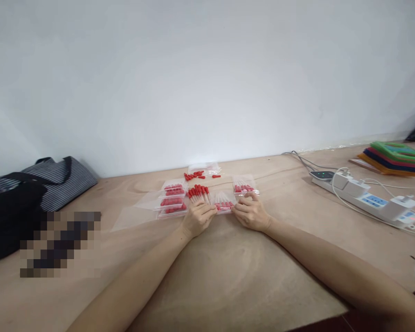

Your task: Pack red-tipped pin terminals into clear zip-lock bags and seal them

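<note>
Between my two hands lies a clear zip bag [223, 198] holding several droppers with red bulbs, its zip edge towards me. My left hand [198, 218] is closed with its fingertips on the bag's left corner. At the right corner, my right hand [251, 213] pinches the same edge. Just beyond my left hand is a bunch of loose droppers [198, 191], their red bulbs pointing away from me. Another filled zip bag [244, 183] lies behind my right hand. To the left, several filled bags [173, 201] overlap in a stack.
Loose red bulbs [193, 175] and clear tubes in a bag [207, 169] lie near the wall. A power strip [371, 202] with chargers and cables is on the right, with coloured frames [396, 157] behind it. A striped bag [65, 182] and black cloth [14, 216] sit at left.
</note>
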Available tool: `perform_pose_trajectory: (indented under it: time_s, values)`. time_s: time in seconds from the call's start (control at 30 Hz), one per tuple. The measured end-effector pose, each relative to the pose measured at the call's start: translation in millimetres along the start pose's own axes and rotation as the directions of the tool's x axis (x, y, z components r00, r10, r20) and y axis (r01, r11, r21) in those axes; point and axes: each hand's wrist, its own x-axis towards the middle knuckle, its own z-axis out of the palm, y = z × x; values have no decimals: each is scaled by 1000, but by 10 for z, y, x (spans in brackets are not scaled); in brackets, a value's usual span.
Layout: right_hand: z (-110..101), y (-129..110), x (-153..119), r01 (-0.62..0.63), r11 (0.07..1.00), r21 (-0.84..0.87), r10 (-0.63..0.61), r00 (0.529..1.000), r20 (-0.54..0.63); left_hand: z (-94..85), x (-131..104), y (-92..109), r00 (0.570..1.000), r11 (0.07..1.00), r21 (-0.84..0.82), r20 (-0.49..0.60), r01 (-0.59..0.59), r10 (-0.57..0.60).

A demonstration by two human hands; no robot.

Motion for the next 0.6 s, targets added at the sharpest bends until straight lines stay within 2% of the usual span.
perform_pose_trajectory:
  time_s: [0.23,0.6]
  values:
    - [-6,-135,137,-50,999,14,50,998,-28,11,8,19,1000,1000,-1,8,5,-5]
    - [39,-209,211,96,995,-38,-98,992,-80,-1,48,51,1000,1000,-18,21,-4,5]
